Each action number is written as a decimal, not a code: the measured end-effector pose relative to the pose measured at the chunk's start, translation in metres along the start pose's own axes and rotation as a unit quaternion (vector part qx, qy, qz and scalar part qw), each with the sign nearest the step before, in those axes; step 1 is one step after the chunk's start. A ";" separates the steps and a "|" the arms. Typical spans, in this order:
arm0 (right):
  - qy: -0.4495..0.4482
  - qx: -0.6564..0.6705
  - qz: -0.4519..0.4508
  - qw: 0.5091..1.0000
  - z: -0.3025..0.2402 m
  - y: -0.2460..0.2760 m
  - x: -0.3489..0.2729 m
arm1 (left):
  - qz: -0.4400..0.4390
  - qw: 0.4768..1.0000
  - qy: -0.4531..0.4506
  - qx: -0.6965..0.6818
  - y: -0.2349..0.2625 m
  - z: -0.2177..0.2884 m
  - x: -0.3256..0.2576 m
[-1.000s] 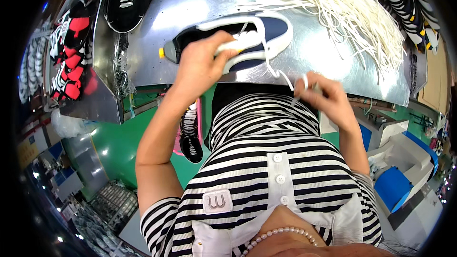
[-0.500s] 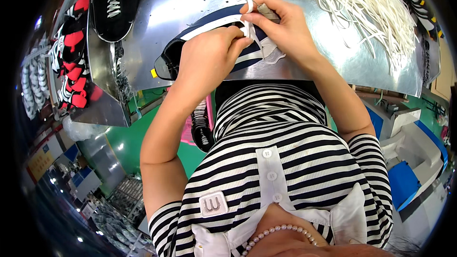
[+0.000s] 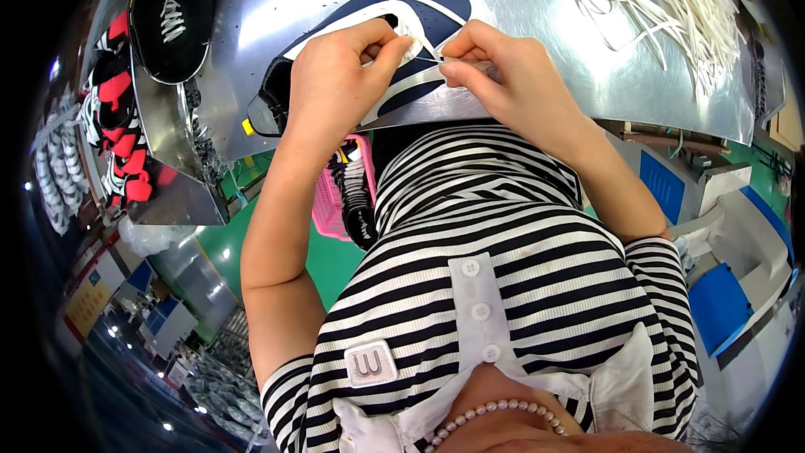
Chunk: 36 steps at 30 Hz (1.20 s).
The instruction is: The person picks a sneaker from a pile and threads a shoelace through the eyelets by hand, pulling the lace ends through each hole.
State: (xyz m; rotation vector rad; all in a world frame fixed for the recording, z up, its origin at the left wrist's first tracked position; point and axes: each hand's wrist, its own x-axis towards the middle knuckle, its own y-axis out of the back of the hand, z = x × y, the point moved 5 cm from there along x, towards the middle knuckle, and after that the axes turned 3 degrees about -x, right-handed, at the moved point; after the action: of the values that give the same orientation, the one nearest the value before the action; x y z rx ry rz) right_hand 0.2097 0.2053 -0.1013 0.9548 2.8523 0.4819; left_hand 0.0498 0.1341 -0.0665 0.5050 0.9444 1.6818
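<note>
A navy-and-white shoe [image 3: 348, 18] lies on its side on the metal tabletop, its dark heel and a small yellow tag at the left. Over its opening, my left hand [image 3: 348, 71] is closed, thumb and finger pinching at the white lacing edge. My right hand [image 3: 511, 75] is pinched shut on a white shoelace [image 3: 417, 27] just right of the left fingertips. That lace crosses the shoe's navy side from the far edge down to the fingers. My hands hide part of the shoe's middle, and the left fingertips' exact hold is partly hidden.
Loose white laces [image 3: 646, 0] lie in a big heap at the far right of the metal table [image 3: 277, 13]. A black laced shoe [image 3: 170, 21] stands at the left, beside red-and-black shoes [image 3: 120, 147]. Below the table edge, a pink basket [image 3: 331, 210] holds striped shoes.
My right hand has come down toward me, and the small grey-beige piece seen in it earlier no longer shows. A lace now stretches across the shoe. The left hand has shifted slightly left.
</note>
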 end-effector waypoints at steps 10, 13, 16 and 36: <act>-0.072 0.002 -0.041 0.997 -0.009 0.006 -0.001 | 0.010 1.000 0.002 -0.002 -0.001 0.005 -0.003; -0.024 -0.005 -0.030 0.999 -0.005 0.002 0.003 | 0.004 1.000 -0.001 -0.005 -0.002 0.009 -0.004; -0.002 -0.074 -0.020 0.997 -0.004 0.000 0.004 | -0.022 0.999 0.020 -0.020 -0.003 0.006 -0.003; -0.119 -0.124 0.100 0.980 -0.048 0.069 -0.014 | 0.153 0.944 -0.268 0.118 0.017 0.005 -0.060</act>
State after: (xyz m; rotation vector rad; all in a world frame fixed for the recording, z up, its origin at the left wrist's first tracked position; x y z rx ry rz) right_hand 0.2511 0.2367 -0.0336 1.1671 2.4283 0.6723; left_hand 0.0626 0.0776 -0.0421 1.2551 0.6829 1.5768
